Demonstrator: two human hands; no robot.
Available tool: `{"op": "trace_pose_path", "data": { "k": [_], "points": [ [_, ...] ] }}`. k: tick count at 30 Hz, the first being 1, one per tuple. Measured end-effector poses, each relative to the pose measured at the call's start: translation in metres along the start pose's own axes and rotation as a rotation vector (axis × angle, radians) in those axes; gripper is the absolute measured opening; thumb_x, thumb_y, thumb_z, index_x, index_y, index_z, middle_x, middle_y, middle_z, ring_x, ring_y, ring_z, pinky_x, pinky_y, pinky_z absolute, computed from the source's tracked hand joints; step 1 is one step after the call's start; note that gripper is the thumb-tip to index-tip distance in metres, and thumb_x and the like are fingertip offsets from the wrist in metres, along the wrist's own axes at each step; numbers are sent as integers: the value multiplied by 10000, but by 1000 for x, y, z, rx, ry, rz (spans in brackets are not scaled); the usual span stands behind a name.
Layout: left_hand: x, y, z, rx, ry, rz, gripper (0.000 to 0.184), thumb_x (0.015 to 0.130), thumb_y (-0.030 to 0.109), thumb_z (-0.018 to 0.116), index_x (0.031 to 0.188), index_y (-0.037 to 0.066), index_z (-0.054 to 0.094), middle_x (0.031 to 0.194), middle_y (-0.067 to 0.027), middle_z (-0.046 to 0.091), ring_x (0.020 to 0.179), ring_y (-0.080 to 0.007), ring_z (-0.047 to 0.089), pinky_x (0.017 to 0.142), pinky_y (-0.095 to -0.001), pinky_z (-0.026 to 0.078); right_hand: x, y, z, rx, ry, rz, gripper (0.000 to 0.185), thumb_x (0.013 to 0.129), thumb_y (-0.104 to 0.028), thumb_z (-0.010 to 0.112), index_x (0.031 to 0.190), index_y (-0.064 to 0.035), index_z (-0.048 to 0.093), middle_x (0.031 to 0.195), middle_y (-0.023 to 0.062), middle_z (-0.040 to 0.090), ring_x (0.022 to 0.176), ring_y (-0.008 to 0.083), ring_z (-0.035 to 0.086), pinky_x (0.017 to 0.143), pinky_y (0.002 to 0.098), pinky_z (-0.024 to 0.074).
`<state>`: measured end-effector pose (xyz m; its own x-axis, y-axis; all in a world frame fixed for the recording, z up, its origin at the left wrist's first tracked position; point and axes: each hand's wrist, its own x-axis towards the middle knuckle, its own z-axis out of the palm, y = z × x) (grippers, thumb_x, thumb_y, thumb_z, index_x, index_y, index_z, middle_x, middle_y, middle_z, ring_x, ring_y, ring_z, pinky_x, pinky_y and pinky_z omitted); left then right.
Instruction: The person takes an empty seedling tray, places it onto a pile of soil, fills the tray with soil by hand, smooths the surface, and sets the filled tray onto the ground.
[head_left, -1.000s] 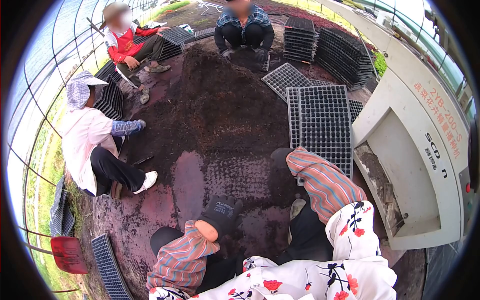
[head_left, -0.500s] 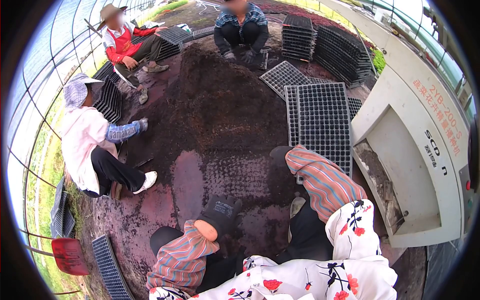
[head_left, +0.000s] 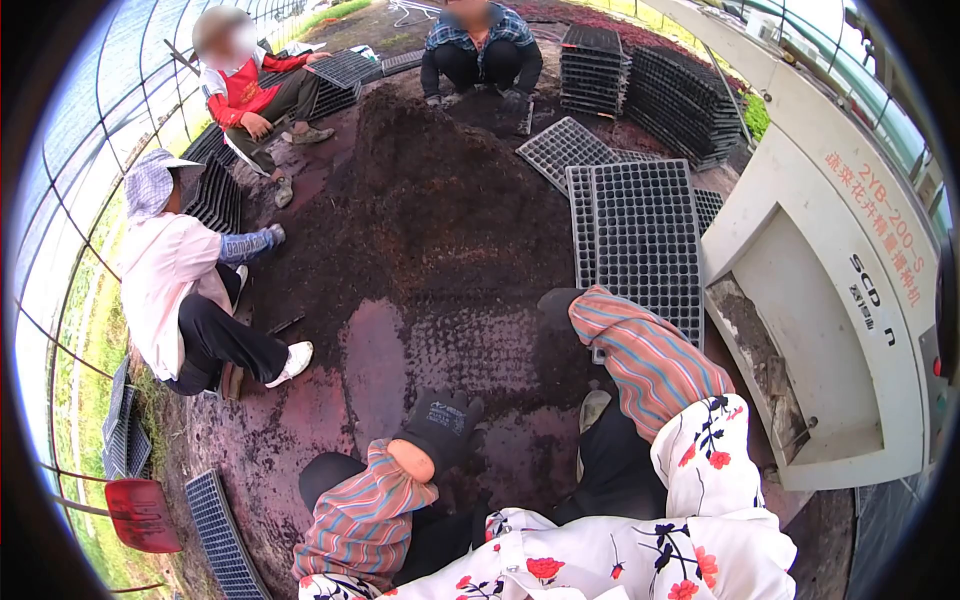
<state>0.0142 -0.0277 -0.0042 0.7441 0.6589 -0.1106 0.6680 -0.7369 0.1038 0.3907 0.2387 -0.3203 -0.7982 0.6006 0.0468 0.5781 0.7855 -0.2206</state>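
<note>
At lower centre the left hand was loose; the right hand, grip unclear, could jostle the tray through nearness.

Soil: dark brown, loose, heaped highest at the far side, spreading thinly nearer. Gridded patch: small dark lumps in rows at near edge of heap; imprint or filled tray, cannot tell. Upper tray: black, many-celled, grey cell rims, lying lengthwise right of soil, overlapping lower tray, whose left strip shows
</note>
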Motion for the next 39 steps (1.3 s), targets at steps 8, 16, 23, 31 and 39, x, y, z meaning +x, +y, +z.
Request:
{"op": "trace_pose_path", "data": {
  "k": [8, 16, 23, 31, 39],
  "points": [
    [1, 0, 5, 27, -1, 0, 430, 766, 320, 572, 1105, 63, 511, 914, -134, 571, 859, -312, 537, 752, -449, 398, 1, -13, -14, -3, -71, 77, 196, 737, -234, 590, 806, -58, 642, 856, 155, 624, 787, 355, 574, 689, 443, 455],
    [1, 3, 5, 34, 6, 7, 390, 778, 344, 559, 1062, 79, 526, 913, -127, 573, 858, -301, 545, 756, -438, 395, 3, -18, -20, -2, -110, 117, 195, 733, -238, 584, 796, -65, 647, 843, 154, 627, 776, 358, 578, 684, 446, 455],
    [4, 3, 7, 45, -4, 10, 385, 788, 350, 540, 1055, 72, 537, 904, -117, 577, 853, -277, 557, 747, -423, 396, 2, -24, -25, 2, -134, 155, 195, 730, -241, 579, 788, -70, 652, 831, 154, 631, 766, 360, 581, 680, 449, 456],
    [6, 1, 19, -47, 35, 11, 452, 746, 368, 590, 1080, 73, 521, 954, -150, 567, 887, -327, 539, 773, -453, 397, 7, -19, -21, 3, -151, 183, 196, 727, -245, 573, 778, -76, 658, 817, 153, 634, 754, 362, 584, 675, 453, 456],
    [9, 3, 4, 10, -166, -40, 530, 730, 406, 579, 1130, 64, 516, 971, -148, 561, 909, -313, 546, 778, -457, 399, 23, -110, -129, -87, -322, 314, 270, 709, -288, 574, 835, -69, 669, 844, 183, 631, 850, 377, 591, 763, 450, 475]
  ]
}}
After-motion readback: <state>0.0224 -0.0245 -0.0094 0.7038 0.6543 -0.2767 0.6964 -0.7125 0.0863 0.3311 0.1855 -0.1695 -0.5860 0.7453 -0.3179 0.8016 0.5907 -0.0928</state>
